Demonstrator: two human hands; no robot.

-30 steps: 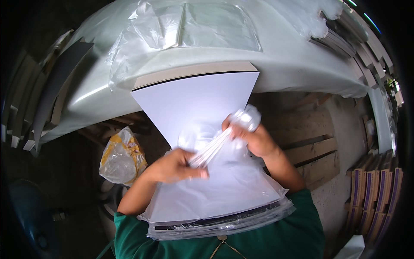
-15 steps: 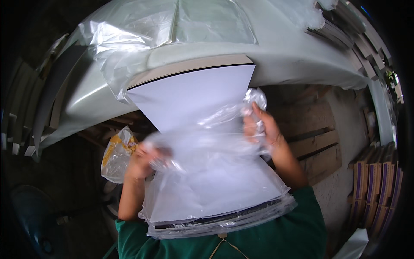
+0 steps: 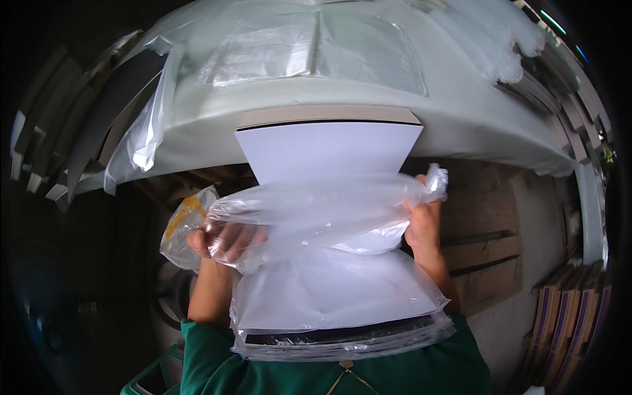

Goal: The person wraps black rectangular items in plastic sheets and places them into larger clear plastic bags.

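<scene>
A flat white panel (image 3: 329, 148) with a beige far edge stands out in front of me, its far end against the covered table. A clear plastic bag (image 3: 342, 289) encloses its near part and reaches my body. My left hand (image 3: 227, 240) is closed on the bunched bag at the panel's left side, its fingers showing through the film. On the right side, my right hand (image 3: 424, 220) grips the gathered bag, and a crumpled end of film sticks up above the fist. Between my hands the loose film lies across the panel.
The table (image 3: 467, 131) has a pale cover, with flat clear bags (image 3: 368, 52) on it. Dark and light boards (image 3: 118, 118) stand at the left. A crumpled clear bag with yellow (image 3: 187, 227) is beside my left hand. Wooden slats (image 3: 480, 257) and stacked brown boards (image 3: 566, 322) are at the right.
The bag's upper edge has moved farther up the panel, leaving less of it bare. The panel now sits straighter before me. Both hands still hold the film.
</scene>
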